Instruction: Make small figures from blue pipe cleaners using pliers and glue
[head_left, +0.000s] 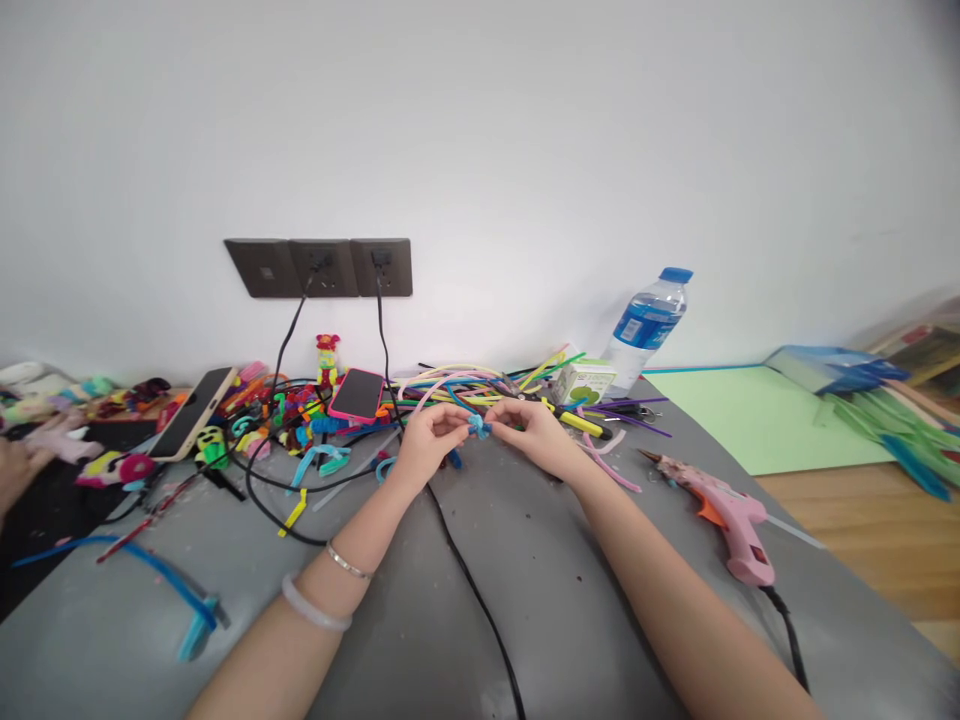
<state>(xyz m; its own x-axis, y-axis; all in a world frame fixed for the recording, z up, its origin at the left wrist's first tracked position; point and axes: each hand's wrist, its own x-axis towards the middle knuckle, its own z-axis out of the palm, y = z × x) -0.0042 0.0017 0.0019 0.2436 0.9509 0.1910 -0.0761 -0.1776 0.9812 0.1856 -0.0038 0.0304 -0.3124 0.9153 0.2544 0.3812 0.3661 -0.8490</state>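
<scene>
Between my two hands, above the grey table (547,600), is a small bundle of light and dark blue pipe cleaner (478,426). My left hand (439,435) pinches its left side with thumb and fingertips. On the other side my right hand (529,430) pinches it too. The fingertips cover part of the bundle, so its full shape is hidden. Behind the hands lies a heap of long pipe cleaners (450,375) in many colours. Yellow-handled pliers (585,422) rest just right of my right hand.
A pink glue gun (739,520) lies at the right, its cord trailing forward. A water bottle (646,325) and a small box (583,383) stand by the wall. Phones (358,394), pipe-cleaner figures (327,358) and black cables (457,555) crowd the left. Another person's hand (16,470) shows far left.
</scene>
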